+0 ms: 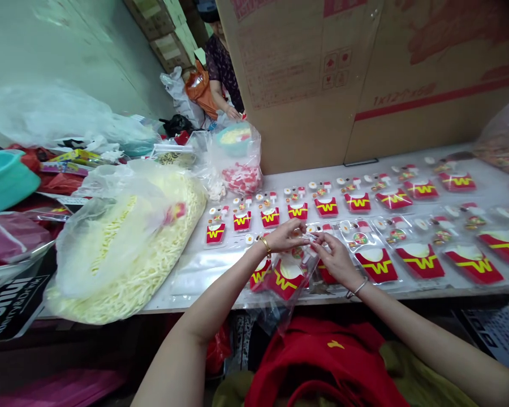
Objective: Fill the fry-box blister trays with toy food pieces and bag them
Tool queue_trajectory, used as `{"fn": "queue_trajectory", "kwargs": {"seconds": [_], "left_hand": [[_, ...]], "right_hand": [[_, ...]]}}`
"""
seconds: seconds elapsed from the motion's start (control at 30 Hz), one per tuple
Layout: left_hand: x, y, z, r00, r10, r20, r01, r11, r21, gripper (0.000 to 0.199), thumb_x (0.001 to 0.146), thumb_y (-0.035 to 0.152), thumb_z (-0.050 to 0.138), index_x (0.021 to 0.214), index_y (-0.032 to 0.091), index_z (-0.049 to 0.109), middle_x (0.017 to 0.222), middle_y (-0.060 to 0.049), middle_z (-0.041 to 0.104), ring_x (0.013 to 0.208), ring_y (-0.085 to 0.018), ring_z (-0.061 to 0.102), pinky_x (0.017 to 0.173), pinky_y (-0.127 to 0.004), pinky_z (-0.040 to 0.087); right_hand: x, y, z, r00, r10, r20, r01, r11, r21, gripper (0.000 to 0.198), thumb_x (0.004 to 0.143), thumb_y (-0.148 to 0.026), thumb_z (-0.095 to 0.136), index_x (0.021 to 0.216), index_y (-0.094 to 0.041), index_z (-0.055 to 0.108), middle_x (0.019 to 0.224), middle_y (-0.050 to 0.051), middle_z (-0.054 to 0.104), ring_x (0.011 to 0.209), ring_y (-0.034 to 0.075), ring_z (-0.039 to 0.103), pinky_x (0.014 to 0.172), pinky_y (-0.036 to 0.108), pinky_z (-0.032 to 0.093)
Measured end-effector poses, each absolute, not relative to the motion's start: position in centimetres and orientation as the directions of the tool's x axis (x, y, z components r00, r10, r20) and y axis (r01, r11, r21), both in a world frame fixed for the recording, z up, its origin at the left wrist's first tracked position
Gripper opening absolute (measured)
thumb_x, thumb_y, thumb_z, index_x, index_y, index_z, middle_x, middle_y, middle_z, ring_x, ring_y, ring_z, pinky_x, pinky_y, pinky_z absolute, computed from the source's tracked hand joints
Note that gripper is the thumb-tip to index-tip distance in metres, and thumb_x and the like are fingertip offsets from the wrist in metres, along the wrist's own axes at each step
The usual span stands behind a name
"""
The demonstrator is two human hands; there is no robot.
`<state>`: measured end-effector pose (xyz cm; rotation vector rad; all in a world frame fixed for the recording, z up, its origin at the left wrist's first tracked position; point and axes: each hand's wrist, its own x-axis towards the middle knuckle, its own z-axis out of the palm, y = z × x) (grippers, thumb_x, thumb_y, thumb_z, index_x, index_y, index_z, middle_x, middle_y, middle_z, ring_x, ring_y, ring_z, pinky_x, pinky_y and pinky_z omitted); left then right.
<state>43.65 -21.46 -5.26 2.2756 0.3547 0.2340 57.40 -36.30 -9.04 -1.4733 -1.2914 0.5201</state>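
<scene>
The left hand (285, 236) (a gold bracelet (265, 246) at its wrist) and the right hand (336, 259) meet almost fingertip to fingertip above the near side of the table (197, 243), both pinched narrow on the top of a clear pouch (304, 273); whether they also hold some small piece is too blurred to tell. The pouch hangs tilted below them, just beyond the person's red apron (322, 362), and inside it is a red sleeve (284, 285) with a yellow W. Similar packs lie along the table in a far row (326, 207) and a near row (377, 265), the near one partly under the hands. To the left is a big sack (78, 243) of pale yellow sticks, with clear film (212, 274) lying flat beside it. Farther off, red and white pieces (241, 178) sit in plastic near the carton (297, 73), and a co-worker's hand (233, 113) is just above a teal bowl (231, 150)
</scene>
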Motion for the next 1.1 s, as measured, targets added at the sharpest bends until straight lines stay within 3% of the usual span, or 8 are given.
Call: {"fn": "queue_trajectory", "kwargs": {"seconds": [0.17, 0.23, 0.3, 0.4, 0.5, 0.7, 0.97, 1.1], "left_hand": [[43.4, -21.9, -3.8, 0.938, 0.346, 0.025, 0.184, -0.559, 0.808, 0.032, 0.079, 0.046, 0.063, 0.097, 0.02, 0.059, 0.108, -0.007, 0.059, 0.102, -0.022, 0.054, 0.093, -0.037, 0.043], [43.2, -21.7, -3.5, 0.9, 0.436, -0.016, 0.25, -0.486, 0.837, 0.033, 0.077, 0.045, 0.064, 0.104, 0.025, 0.06, 0.111, -0.004, 0.06, 0.106, -0.024, 0.054, 0.094, -0.037, 0.044], [43.1, -20.4, -3.8, 0.892, 0.44, -0.103, 0.305, -0.418, 0.856, 0.034, 0.075, 0.043, 0.067, 0.105, 0.028, 0.06, 0.106, -0.002, 0.063, 0.102, -0.025, 0.056, 0.09, -0.035, 0.046], [43.0, -19.2, -3.8, 0.908, 0.38, -0.178, 0.32, -0.353, 0.879, 0.023, 0.072, 0.041, 0.069, 0.09, 0.027, 0.063, 0.102, -0.001, 0.064, 0.099, -0.025, 0.056, 0.085, -0.032, 0.049], [43.3, -21.0, -2.3, 0.904, 0.374, -0.208, 0.311, -0.241, 0.919, 0.02, 0.075, 0.041, 0.068, 0.077, 0.023, 0.06, 0.104, -0.003, 0.063, 0.099, -0.024, 0.056, 0.084, -0.031, 0.049], [45.0, -23.8, -1.8, 0.892, 0.45, -0.03, 0.039, -0.009, 0.999, 0.03, 0.075, 0.042, 0.068, 0.071, 0.016, 0.053, 0.087, -0.005, 0.061, 0.082, -0.018, 0.058, 0.074, -0.029, 0.046], [43.3, -24.2, -1.0, 0.908, 0.414, 0.068, -0.072, -0.006, 0.997, 0.027, 0.083, 0.04, 0.063, 0.077, 0.015, 0.053, 0.079, -0.004, 0.063, 0.076, -0.015, 0.06, 0.074, -0.029, 0.045], [43.1, -24.8, -0.1, 0.868, 0.489, 0.089, -0.075, -0.048, 0.996, 0.028, 0.083, 0.041, 0.063, 0.077, 0.015, 0.053, 0.081, -0.005, 0.065, 0.079, -0.015, 0.062, 0.074, -0.028, 0.047]], "right_hand": [[57.5, -36.2, -6.6, 0.34, 0.862, 0.377, 0.571, 0.129, -0.811, 0.012, 0.087, -0.024, 0.053, 0.075, -0.022, 0.051, 0.084, 0.004, 0.059, 0.09, 0.023, 0.054, 0.087, 0.04, 0.037], [57.6, -35.6, -6.2, 0.31, 0.869, 0.386, 0.652, 0.101, -0.752, 0.015, 0.084, -0.023, 0.061, 0.073, -0.022, 0.05, 0.078, 0.0, 0.059, 0.083, 0.018, 0.055, 0.083, 0.033, 0.038], [58.1, -34.3, -6.6, 0.265, 0.881, 0.392, 0.722, 0.088, -0.686, 0.018, 0.083, -0.024, 0.064, 0.072, -0.022, 0.05, 0.077, -0.003, 0.06, 0.082, 0.015, 0.056, 0.082, 0.028, 0.038], [58.9, -33.2, -6.9, 0.19, 0.882, 0.43, 0.778, 0.132, -0.615, 0.019, 0.089, -0.028, 0.059, 0.074, -0.021, 0.049, 0.081, -0.002, 0.06, 0.086, 0.015, 0.055, 0.087, 0.03, 0.033], [59.2, -34.6, -5.4, 0.165, 0.889, 0.427, 0.753, 0.166, -0.637, 0.019, 0.089, -0.026, 0.058, 0.074, -0.021, 0.048, 0.081, -0.001, 0.06, 0.085, 0.017, 0.054, 0.09, 0.033, 0.03], [61.2, -37.0, -1.9, 0.111, 0.908, 0.404, 0.621, 0.254, -0.741, 0.017, 0.092, -0.03, 0.052, 0.077, -0.021, 0.052, 0.079, -0.001, 0.058, 0.082, 0.018, 0.053, 0.095, 0.039, 0.028], [60.9, -37.0, 0.0, -0.019, 0.924, 0.383, 0.639, 0.305, -0.706, 0.019, 0.094, -0.036, 0.049, 0.08, -0.023, 0.052, 0.082, 0.001, 0.057, 0.086, 0.02, 0.051, 0.092, 0.039, 0.034], [60.1, -36.9, -0.7, 0.072, 0.91, 0.408, 0.618, 0.28, -0.734, 0.018, 0.095, -0.038, 0.047, 0.087, -0.023, 0.054, 0.09, 0.003, 0.058, 0.093, 0.022, 0.052, 0.092, 0.041, 0.036]]}}
